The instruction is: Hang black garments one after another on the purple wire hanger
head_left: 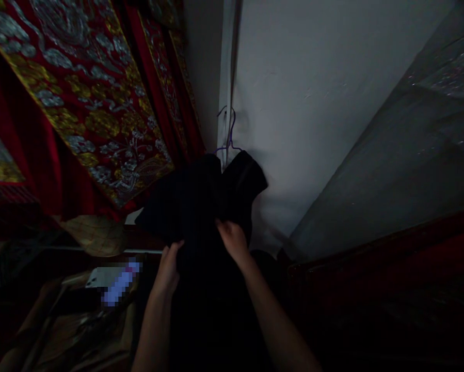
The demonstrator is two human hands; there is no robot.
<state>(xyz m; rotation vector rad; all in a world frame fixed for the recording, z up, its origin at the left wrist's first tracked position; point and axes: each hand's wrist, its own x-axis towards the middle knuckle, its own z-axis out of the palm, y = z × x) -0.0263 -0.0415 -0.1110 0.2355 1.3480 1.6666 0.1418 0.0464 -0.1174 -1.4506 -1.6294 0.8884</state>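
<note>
A dark, short-sleeved garment (pixel 204 196) hangs from a thin purple hanger (pixel 230 139), whose hook is at a narrow pale strip on the wall. My left hand (pixel 170 266) is closed on the garment's left side, thumb pointing up. On the right, a little higher, my right hand (pixel 232 237) pinches the front of the same dark cloth. Low light hides the garment's folds and its lower part, which merges into the darkness between my forearms.
Red cloth embroidered in gold and silver (pixel 96 103) hangs at the upper left. Beneath it are a pale rounded checked object (pixel 96 235) and a phone (pixel 100 277) on a cluttered surface. A white wall (pixel 313 103) rises behind; clear plastic sheeting (pixel 421 139) covers the right.
</note>
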